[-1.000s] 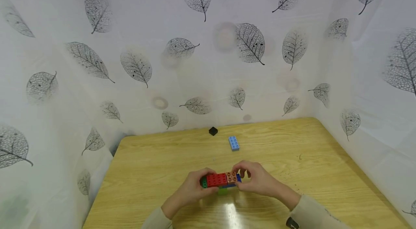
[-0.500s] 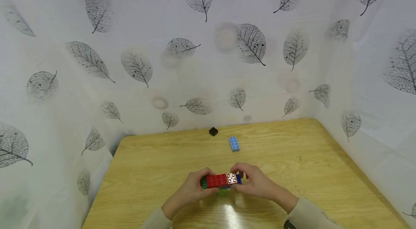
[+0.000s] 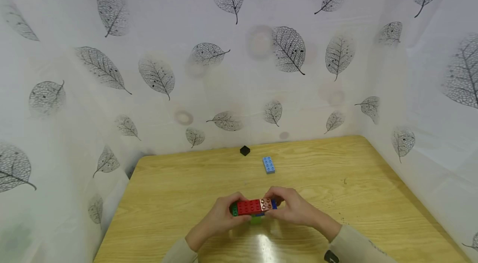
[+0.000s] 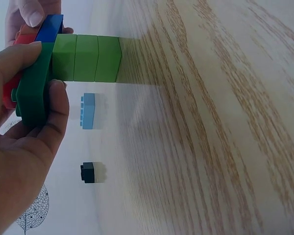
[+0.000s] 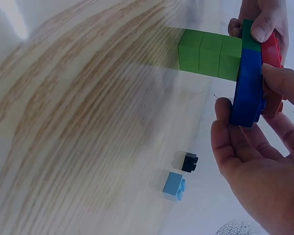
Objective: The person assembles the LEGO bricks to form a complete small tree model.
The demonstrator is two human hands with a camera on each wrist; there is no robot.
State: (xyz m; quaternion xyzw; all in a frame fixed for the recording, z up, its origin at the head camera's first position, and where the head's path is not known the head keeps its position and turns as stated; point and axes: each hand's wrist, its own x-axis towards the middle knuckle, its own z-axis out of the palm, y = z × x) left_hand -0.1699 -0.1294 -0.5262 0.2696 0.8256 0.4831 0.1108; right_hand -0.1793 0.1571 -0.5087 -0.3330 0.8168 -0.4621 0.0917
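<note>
Both hands, L (image 3: 218, 218) & R (image 3: 296, 210), pinching 1 brick stack (image 3: 255, 207), 1 lt-blue brick (image 3: 268, 164), 1 black cube (image 3: 244, 150).

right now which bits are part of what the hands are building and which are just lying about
In hand:
- brick stack, with red brick and orange brick on top
- left hand and right hand grip it

Lying about:
- light blue brick
- small black block
Both on the table, untouched.
</note>
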